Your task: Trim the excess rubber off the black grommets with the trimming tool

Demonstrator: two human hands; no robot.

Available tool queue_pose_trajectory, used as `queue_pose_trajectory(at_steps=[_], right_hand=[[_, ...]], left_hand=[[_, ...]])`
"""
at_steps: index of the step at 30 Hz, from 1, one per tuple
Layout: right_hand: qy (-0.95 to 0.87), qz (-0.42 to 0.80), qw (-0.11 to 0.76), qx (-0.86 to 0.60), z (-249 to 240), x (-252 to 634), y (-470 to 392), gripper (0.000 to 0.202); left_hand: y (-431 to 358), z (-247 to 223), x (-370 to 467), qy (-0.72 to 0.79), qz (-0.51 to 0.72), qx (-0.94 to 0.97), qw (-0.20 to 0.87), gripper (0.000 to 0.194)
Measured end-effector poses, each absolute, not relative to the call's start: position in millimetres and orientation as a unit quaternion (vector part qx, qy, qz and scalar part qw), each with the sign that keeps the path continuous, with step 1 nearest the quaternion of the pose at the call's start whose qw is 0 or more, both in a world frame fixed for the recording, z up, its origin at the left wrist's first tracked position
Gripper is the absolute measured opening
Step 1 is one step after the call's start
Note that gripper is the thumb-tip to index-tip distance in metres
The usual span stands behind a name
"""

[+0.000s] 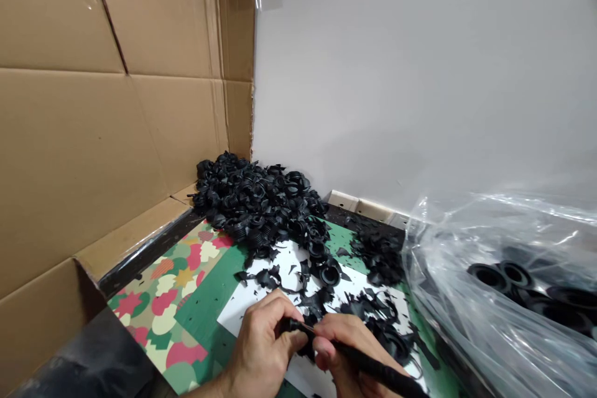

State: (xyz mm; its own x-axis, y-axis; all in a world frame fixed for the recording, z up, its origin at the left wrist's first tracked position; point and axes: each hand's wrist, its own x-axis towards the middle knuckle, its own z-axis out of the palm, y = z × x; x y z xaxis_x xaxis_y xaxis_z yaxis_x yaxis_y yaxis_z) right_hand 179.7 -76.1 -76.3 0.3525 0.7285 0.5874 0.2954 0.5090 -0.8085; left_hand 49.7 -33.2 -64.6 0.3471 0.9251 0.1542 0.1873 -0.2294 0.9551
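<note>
Near the bottom centre, my left hand [263, 345] pinches a small black rubber part [290, 324] between thumb and fingers. Close beside it on the right, my right hand [347, 345] is closed around a black-handled tool [380, 373], whose thin metal tip meets the part. Under both hands lies a white sheet [237, 305] strewn with black scraps [368, 305]. Behind them a large heap of black ribbed rubber pieces [261, 199] rises against the wall.
Tall cardboard [163, 112] stands along the left and back corner. A clear plastic bag [448, 249] holding black rubber parts [515, 273] is at the right. A patterned sheet [163, 298] lies on the green surface [209, 305] at the left.
</note>
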Motion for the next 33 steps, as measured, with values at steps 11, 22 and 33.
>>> queue_pose_trajectory(at_steps=[11, 22, 33], right_hand=[[-0.365, 0.207, 0.607, -0.675, -77, 219, -70, 0.038], [-0.323, 0.322, 0.645, -0.613, -68, 203, -75, 0.041], [-0.313, 0.429, 0.714, -0.457, -62, 194, -77, 0.035]], left_hand=[[-33, -65, 50, 0.397, 0.421, 0.661, 0.478, 0.012], [-34, -61, 51, 0.442, 0.391, 0.683, 0.430, 0.011], [-34, -66, 51, 0.439, 0.390, 0.710, 0.388, 0.019]])
